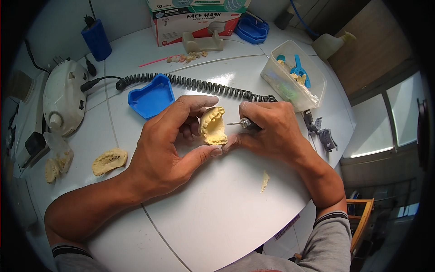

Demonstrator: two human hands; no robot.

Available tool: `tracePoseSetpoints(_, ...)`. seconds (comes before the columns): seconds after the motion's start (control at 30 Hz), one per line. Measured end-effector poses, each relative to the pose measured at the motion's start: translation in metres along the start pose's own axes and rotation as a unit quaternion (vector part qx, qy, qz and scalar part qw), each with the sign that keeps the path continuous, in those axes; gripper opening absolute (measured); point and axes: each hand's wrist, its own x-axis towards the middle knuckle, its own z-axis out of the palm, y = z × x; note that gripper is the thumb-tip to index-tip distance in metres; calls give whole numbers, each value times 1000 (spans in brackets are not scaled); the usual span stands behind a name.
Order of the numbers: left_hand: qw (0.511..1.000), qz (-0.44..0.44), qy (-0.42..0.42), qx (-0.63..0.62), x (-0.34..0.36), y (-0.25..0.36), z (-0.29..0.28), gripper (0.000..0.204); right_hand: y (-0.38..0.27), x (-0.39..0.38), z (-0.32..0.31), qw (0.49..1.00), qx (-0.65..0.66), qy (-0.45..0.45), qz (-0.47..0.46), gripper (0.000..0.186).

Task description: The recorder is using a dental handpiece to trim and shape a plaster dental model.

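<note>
A pale yellow dental cast, its row of teeth showing, is gripped at its edges between the thumb and fingers of my left hand. My right hand is closed around a dental handpiece. Its thin metal bur points left at the cast's open side, and a small gap seems to lie between them. My right thumb meets the left thumb tip near the cast's lower edge. From the handpiece a black coiled cord runs back to a white motor control box at the left.
Behind my left hand lies a blue heart-shaped tray. Other casts rest at left. Yellow plaster dust lies front right. A clear plastic tub, grey plastic articulator and spray bottle stand right; cardboard boxes stand at the back.
</note>
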Motion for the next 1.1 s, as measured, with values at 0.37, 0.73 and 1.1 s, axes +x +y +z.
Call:
tracePoseSetpoints(0.37, 999, 32, 3, -21, 2, -4, 1, 52, -3, 2, -7, 999, 30, -7, -19, 59)
tracePoseSetpoints(0.73, 999, 24, 15, 14, 0, 5, 4, 48, -4, 4, -8, 987, 121, 83, -65, 49)
tracePoseSetpoints(1.1, 997, 45, 47, 45, 0, 1, 5, 36, -4, 2, -6, 992, 101, 34, -67, 50)
